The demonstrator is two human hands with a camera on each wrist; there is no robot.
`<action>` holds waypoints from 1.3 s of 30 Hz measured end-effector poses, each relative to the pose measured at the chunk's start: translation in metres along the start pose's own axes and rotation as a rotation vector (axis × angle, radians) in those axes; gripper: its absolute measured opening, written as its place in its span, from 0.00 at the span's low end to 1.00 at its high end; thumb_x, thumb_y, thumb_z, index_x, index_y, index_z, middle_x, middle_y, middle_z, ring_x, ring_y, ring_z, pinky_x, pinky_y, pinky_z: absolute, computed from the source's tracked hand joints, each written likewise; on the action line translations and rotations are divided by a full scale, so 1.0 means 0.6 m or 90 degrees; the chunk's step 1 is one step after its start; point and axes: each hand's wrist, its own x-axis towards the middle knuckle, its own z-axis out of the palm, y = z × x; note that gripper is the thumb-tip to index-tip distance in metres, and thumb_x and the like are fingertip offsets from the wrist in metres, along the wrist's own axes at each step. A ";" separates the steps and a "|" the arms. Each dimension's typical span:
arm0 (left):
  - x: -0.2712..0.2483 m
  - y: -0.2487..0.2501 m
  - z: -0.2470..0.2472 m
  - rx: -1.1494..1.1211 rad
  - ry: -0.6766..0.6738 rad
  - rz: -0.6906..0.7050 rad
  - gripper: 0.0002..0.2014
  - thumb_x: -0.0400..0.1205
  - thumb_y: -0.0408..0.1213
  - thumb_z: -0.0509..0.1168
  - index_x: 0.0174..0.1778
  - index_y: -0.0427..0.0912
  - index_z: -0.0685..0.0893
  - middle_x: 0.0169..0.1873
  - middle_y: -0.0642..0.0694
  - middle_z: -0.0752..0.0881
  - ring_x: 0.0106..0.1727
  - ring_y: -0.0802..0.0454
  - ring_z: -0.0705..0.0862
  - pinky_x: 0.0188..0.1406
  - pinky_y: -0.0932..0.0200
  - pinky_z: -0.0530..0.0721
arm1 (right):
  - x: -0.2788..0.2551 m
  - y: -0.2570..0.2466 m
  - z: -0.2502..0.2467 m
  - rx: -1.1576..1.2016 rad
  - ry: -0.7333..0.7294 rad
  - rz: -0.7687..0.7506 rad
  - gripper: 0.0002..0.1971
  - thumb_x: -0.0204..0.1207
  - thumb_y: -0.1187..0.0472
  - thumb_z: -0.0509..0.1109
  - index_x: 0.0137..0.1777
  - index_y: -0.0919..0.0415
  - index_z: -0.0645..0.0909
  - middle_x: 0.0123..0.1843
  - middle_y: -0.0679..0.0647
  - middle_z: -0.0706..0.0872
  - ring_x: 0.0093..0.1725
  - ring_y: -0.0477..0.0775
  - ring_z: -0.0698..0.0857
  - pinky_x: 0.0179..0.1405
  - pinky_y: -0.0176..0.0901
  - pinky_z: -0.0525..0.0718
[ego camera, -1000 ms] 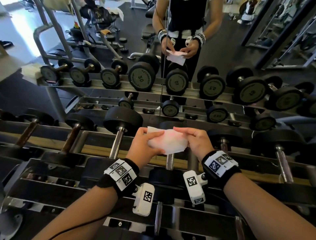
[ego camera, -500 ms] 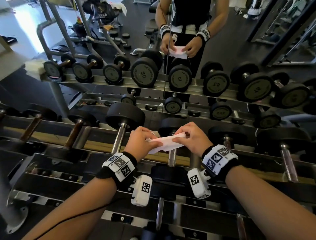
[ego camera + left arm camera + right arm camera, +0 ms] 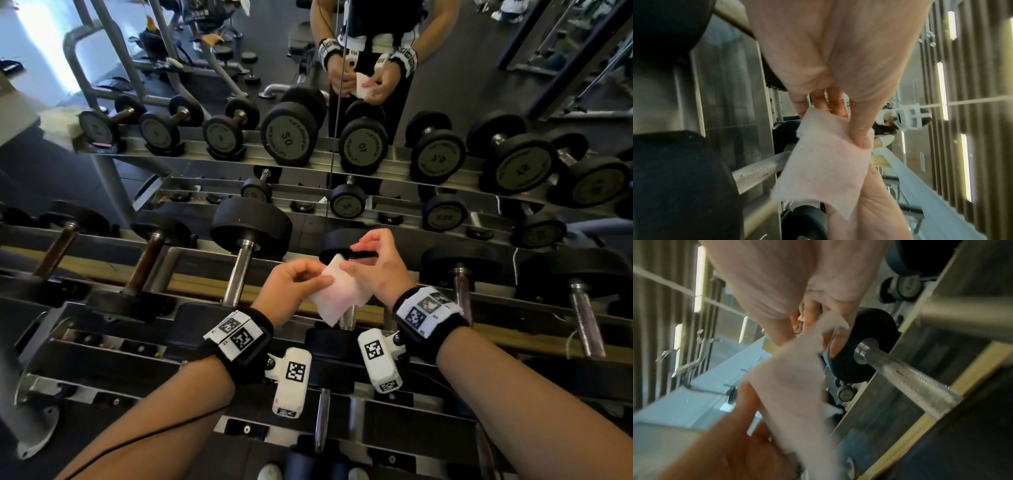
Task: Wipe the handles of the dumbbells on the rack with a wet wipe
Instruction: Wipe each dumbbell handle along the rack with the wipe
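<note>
Both forearms reach forward side by side, wrists close together. The left hand [image 3: 294, 284] curls its thumb and fingers into a pinch — the right hand [image 3: 378, 265] does likewise, fingertips arched just beyond the left's.

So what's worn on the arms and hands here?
Both forearms are bare, no sleeves or gloves. The left hand and right hand each have a black wristband with white square-code tags and a white camera block beneath. A thin black cable trails along the left forearm.

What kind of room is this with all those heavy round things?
Most likely a gym. Black dumbbells lie in rows on a metal rack, a big wall mirror reflects them, and other exercise machines stand on the floor behind.
</note>
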 end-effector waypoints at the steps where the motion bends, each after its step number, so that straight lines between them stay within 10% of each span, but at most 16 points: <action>1: 0.002 -0.002 0.001 -0.024 0.031 -0.004 0.03 0.78 0.26 0.73 0.44 0.37 0.88 0.40 0.45 0.88 0.42 0.56 0.85 0.43 0.64 0.84 | -0.002 0.001 0.008 -0.046 0.009 -0.039 0.20 0.71 0.70 0.78 0.55 0.53 0.73 0.58 0.54 0.82 0.53 0.51 0.84 0.51 0.42 0.84; 5: 0.011 -0.010 -0.005 0.039 0.118 0.034 0.05 0.77 0.29 0.75 0.47 0.39 0.89 0.60 0.46 0.83 0.59 0.56 0.83 0.52 0.70 0.81 | -0.009 0.002 0.018 -0.097 -0.073 -0.084 0.13 0.80 0.73 0.63 0.54 0.60 0.85 0.60 0.52 0.87 0.60 0.46 0.84 0.61 0.38 0.80; 10: 0.012 -0.018 -0.011 0.026 0.087 0.026 0.05 0.80 0.31 0.72 0.51 0.40 0.88 0.74 0.51 0.76 0.69 0.58 0.79 0.66 0.53 0.81 | -0.018 0.012 0.014 -0.029 -0.155 -0.019 0.18 0.75 0.60 0.78 0.61 0.49 0.78 0.51 0.51 0.91 0.50 0.45 0.90 0.45 0.35 0.86; 19: 0.013 -0.043 -0.005 -0.122 0.069 -0.059 0.33 0.71 0.35 0.77 0.72 0.47 0.73 0.65 0.41 0.84 0.62 0.44 0.87 0.60 0.45 0.87 | -0.024 0.034 0.018 -0.022 -0.103 -0.056 0.18 0.74 0.65 0.78 0.53 0.45 0.74 0.46 0.50 0.90 0.49 0.44 0.90 0.45 0.38 0.87; 24: 0.023 -0.052 -0.007 -0.008 0.039 -0.081 0.13 0.78 0.32 0.73 0.58 0.32 0.87 0.50 0.37 0.91 0.52 0.46 0.89 0.54 0.53 0.87 | -0.022 0.054 0.010 -0.008 -0.069 -0.016 0.14 0.74 0.67 0.77 0.49 0.49 0.78 0.48 0.48 0.89 0.49 0.41 0.88 0.46 0.34 0.84; 29: 0.052 -0.064 -0.016 0.094 0.057 -0.086 0.04 0.80 0.34 0.72 0.40 0.43 0.86 0.40 0.45 0.87 0.45 0.46 0.85 0.49 0.47 0.85 | -0.033 0.090 -0.005 0.001 -0.046 0.030 0.10 0.72 0.70 0.77 0.47 0.54 0.85 0.48 0.50 0.92 0.52 0.45 0.89 0.59 0.43 0.84; 34: 0.105 -0.090 -0.020 0.219 0.075 -0.126 0.08 0.84 0.37 0.68 0.57 0.41 0.84 0.56 0.37 0.86 0.57 0.37 0.87 0.52 0.36 0.89 | -0.075 0.132 -0.023 0.008 -0.033 0.083 0.10 0.74 0.69 0.76 0.43 0.50 0.88 0.46 0.50 0.91 0.52 0.48 0.88 0.63 0.47 0.81; 39: 0.143 -0.099 0.010 0.380 0.023 -0.089 0.14 0.83 0.39 0.68 0.65 0.43 0.85 0.57 0.41 0.88 0.54 0.44 0.87 0.55 0.50 0.86 | -0.129 0.155 -0.034 0.087 -0.057 0.168 0.09 0.77 0.66 0.74 0.47 0.50 0.92 0.52 0.53 0.92 0.57 0.53 0.89 0.64 0.49 0.83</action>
